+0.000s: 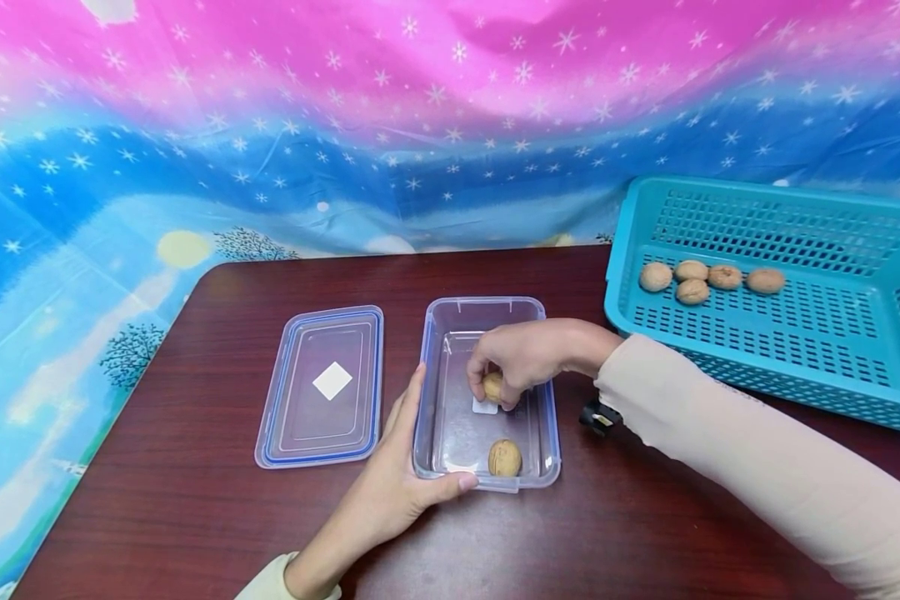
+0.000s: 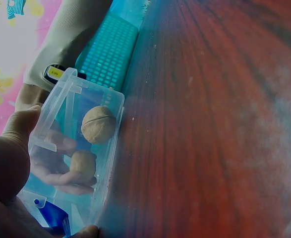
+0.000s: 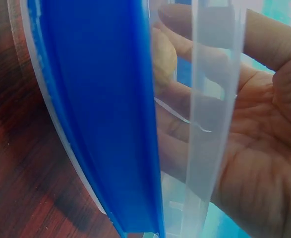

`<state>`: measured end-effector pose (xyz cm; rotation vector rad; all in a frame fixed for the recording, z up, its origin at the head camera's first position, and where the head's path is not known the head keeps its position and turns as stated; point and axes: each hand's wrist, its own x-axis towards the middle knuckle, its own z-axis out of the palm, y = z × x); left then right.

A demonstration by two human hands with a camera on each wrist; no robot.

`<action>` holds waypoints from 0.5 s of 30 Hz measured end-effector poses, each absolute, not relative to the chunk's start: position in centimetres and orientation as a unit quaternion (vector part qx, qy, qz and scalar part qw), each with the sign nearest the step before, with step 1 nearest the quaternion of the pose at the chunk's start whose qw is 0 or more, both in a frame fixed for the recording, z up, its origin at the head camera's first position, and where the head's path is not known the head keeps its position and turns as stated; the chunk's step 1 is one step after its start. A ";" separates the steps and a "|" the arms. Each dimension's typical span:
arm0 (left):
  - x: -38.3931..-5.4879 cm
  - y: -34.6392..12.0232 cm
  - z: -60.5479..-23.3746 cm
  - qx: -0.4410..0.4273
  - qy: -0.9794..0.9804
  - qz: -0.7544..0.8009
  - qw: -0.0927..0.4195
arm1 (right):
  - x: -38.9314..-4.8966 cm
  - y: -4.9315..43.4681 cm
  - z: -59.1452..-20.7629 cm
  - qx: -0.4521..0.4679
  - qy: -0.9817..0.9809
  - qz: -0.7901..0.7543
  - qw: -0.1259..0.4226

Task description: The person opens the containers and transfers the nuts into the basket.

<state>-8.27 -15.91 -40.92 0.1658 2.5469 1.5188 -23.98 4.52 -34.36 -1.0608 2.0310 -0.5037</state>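
Note:
A clear plastic container (image 1: 435, 392) with blue edging stands lidless on the table. My right hand (image 1: 521, 358) reaches down inside it and pinches a walnut (image 1: 492, 386) between thumb and fingers, over a small white label. Another walnut (image 1: 505, 458) lies near the container's front wall. My left hand (image 1: 393, 475) braces the front left corner, its fingers straight along the left side and its thumb along the front. Through the clear wall, the left wrist view shows the right fingers around the pinched walnut (image 2: 83, 165). The right wrist view shows my right palm (image 3: 264, 144) behind the plastic wall.
To the left lies the container's clear lid (image 1: 292, 417), bearing a white diamond-shaped label (image 1: 332, 381). At the right back stands a turquoise basket (image 1: 810, 350) with several walnuts (image 1: 724, 277) in it. A snowflake-patterned cloth (image 1: 420, 125) hangs behind the dark red table (image 1: 195, 500).

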 end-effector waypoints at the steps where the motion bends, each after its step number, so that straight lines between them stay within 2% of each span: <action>1: -8.3 -15.9 -40.9 0.055 0.854 0.510 0.087 | -24.0 4.6 -34.3 -0.421 0.797 -0.198 0.385; 10: -8.4 -16.0 -41.0 0.057 0.854 0.510 0.088 | -24.1 5.2 -33.8 -0.432 0.790 -0.224 0.373; 15: -8.4 -15.9 -41.0 0.053 0.854 0.509 0.089 | -24.1 5.8 -32.9 -0.445 0.791 -0.233 0.349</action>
